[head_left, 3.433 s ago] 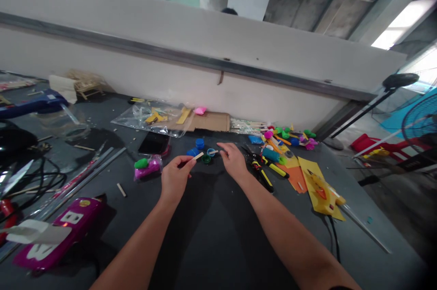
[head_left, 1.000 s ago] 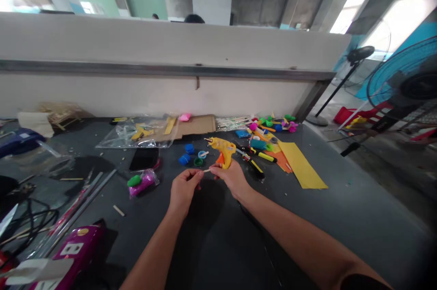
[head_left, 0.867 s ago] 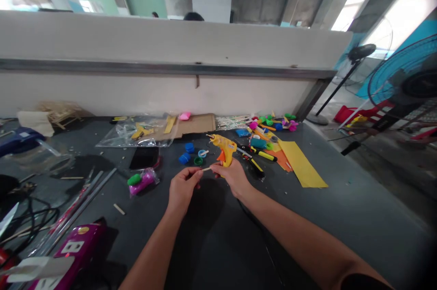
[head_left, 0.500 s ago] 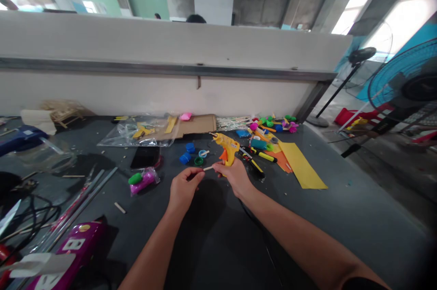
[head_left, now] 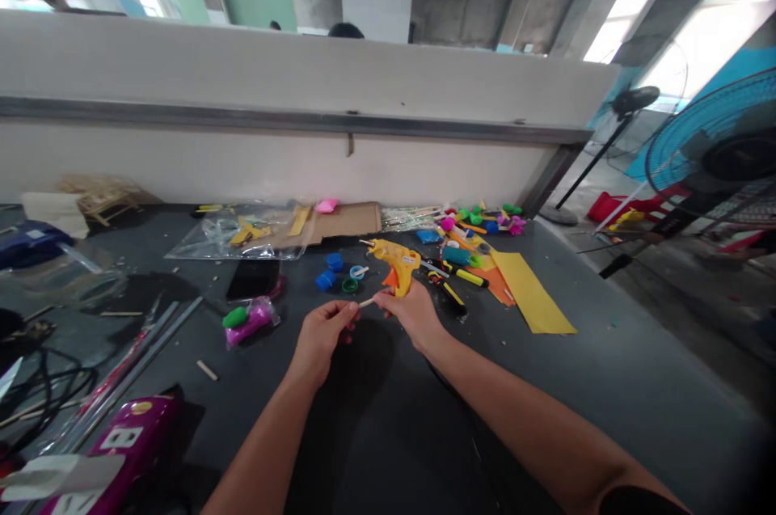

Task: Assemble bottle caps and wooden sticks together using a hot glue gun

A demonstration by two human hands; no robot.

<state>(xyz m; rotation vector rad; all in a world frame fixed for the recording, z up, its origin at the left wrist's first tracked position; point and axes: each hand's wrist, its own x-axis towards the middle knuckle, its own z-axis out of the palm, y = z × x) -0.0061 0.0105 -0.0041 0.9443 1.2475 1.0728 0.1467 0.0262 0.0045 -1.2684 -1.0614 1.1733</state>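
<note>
Glue gun (head_left: 394,255) over cluttered table (head_left: 618,386); seemingly concrete room (head_left: 466,6).

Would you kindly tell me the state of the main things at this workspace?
Yellow glue gun: held in the right hand, nozzle facing left.
Wooden stick: pinched in the left hand.
Phone: flat, screen dark.
Green cap: open side up.
Yellow sheet: lying flat.
Clear plastic bag: spread out, wrinkled.

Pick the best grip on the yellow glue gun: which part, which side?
I'd take the glue gun by its handle, coming from the near right, as the right hand does. The handle drops below the body, the nozzle points left, and the orange trigger sits on the handle's left side. Avoid the nozzle; it may be hot.
</note>
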